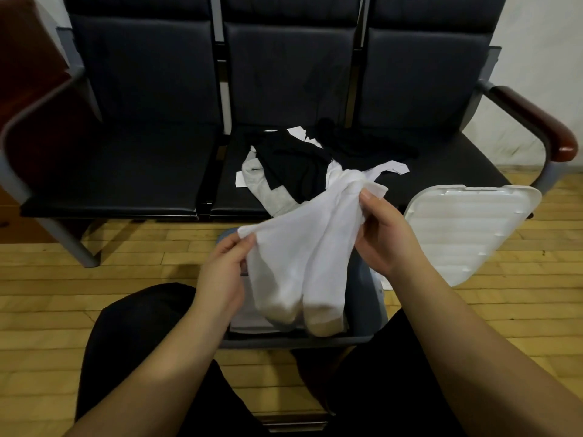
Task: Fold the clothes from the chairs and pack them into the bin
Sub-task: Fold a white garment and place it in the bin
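Knees (138, 335) are seen nearest | white garment (299, 253) is pinched by left hand (225, 272) and gripped by right hand (383, 234) over bin (367, 329) | risk: loose ends, apparently unfolded, could be dropped in crumpled | clothes (293, 171) left on chairs (132, 171)

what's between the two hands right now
In the head view, a pair of white socks stretches between them; the left hand pinches one edge, the right hand the other.
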`<state>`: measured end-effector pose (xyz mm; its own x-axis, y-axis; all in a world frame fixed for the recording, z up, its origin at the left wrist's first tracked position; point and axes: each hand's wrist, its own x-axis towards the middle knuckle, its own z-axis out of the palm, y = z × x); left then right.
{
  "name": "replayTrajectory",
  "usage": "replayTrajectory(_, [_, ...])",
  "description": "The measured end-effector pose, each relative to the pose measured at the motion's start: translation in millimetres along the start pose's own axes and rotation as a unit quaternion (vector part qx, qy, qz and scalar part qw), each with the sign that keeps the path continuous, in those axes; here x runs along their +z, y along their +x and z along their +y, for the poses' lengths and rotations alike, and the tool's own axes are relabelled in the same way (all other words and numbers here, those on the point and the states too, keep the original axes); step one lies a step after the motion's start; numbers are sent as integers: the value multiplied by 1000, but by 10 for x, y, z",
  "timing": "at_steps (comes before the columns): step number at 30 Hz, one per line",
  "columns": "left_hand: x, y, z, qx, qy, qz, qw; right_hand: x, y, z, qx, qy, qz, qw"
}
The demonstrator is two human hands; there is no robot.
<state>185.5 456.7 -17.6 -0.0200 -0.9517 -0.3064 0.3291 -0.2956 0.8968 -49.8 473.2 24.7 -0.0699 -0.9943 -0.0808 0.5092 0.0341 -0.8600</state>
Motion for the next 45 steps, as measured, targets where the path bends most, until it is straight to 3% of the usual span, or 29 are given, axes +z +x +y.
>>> replayTrajectory(5, [81, 112, 458, 57, 29, -9, 998, -32, 46, -163, -6, -33, 33, 999])
replayTrajectory(12, [163, 241, 1071, 140, 163, -16, 977, -117, 147, -497, -9, -113, 84, 990])
replayTrajectory(16, [122, 379, 1340, 184, 163, -27, 969, -221, 202, -699, -20, -159, 111, 981])
replayTrajectory(20, [24, 564, 1563, 212, 153, 12, 965, -324, 230, -880, -42, -166, 137, 976])
replayTrajectory(26, [-110, 725, 1701, 243, 225, 83, 940, -646, 365, -1069, -35, -193, 194, 961])
replayTrajectory(31, [-202, 842, 1776, 210, 282, 112, 929, -772, 432, -1153, -13, -223, 211, 952])
replayTrajectory(37, [-242, 898, 1836, 200, 373, 98, 901, -801, 506, -1196, -22, -334, 261, 905])
replayTrajectory(40, [-189, 918, 1847, 141, 350, 102, 920, -820, 530, -1155, -3, -355, 290, 889])
replayTrajectory(45, [-194, 916, 1828, 20, 275, 69, 959, -826, 531, -1096, 81, -314, 298, 898])
